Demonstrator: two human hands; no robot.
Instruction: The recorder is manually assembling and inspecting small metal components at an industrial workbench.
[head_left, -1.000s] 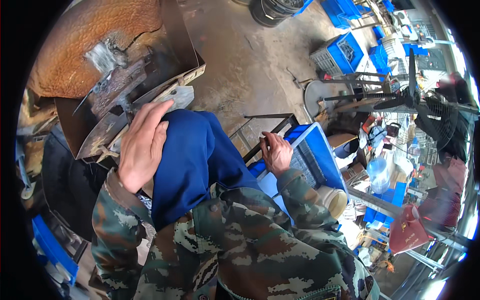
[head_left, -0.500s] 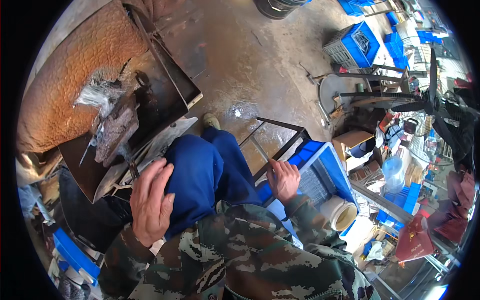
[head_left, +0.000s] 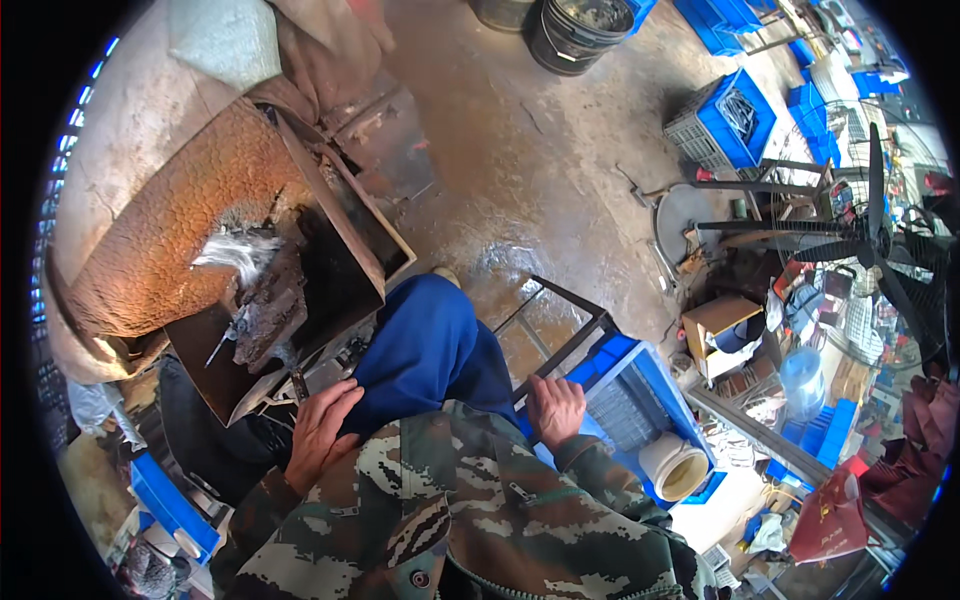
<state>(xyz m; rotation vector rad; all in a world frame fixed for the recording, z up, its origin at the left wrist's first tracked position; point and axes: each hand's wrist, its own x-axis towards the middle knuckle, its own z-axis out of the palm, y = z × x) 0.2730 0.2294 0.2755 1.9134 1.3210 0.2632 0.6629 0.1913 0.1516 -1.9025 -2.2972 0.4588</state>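
The person sits with a blue-trousered knee (head_left: 425,345) raised between the two hands, forearms in camouflage sleeves (head_left: 480,510) coming up from the lower edge.

The left hand (head_left: 320,430) lies flat, palm down, fingers loosely spread, on the left side of the knee. It grips nothing. Just above its fingertips a small dark metal piece (head_left: 298,383) sticks up at the lip of the rusty metal tray (head_left: 340,225); whether the fingers touch it cannot be told. Inside the tray, further up and to the left, sits a dark lump of metal scrap (head_left: 265,310) with a pale grey tuft of shavings (head_left: 235,255) above it. A large rust-brown curved drum (head_left: 160,240) lies to the left of the tray.

The right hand (head_left: 556,408) rests on the near edge of a blue plastic crate (head_left: 640,390), fingers curled over the rim, at the right of the knee. A black metal frame (head_left: 565,330) stands just above that hand, touching the crate's left side. A white bucket (head_left: 675,468) sits at the crate's lower right corner.

The two hands are well apart, with the knee between them. Beyond lies a wet concrete floor (head_left: 520,160), and a black fan (head_left: 860,240) stands at the right.
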